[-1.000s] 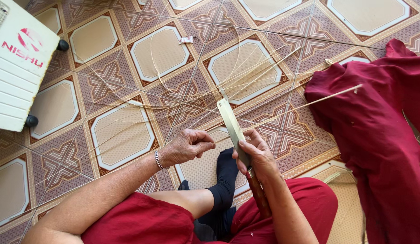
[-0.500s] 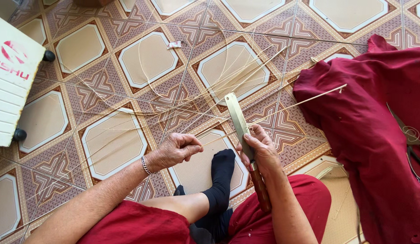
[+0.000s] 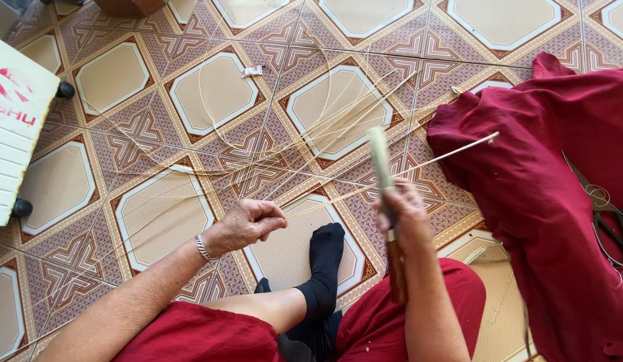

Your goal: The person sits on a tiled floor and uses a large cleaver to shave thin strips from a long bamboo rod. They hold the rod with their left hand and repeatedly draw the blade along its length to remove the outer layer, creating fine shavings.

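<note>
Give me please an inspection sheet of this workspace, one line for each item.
Surface: patterned tile floor, maroon and cream; the person sits on it.
Job's things: thin pale strips fan across the tiles; a flat pale blade with a wooden handle stands upright.
Clutter: small white scrap; dark red cloth; black scissors lying on it.
Grippers: left hand pinches a strip; right hand grips the blade.
Cables: nothing seen.
Surroundings: white slatted unit on black casters at the left; black sock on the person's foot.
</note>
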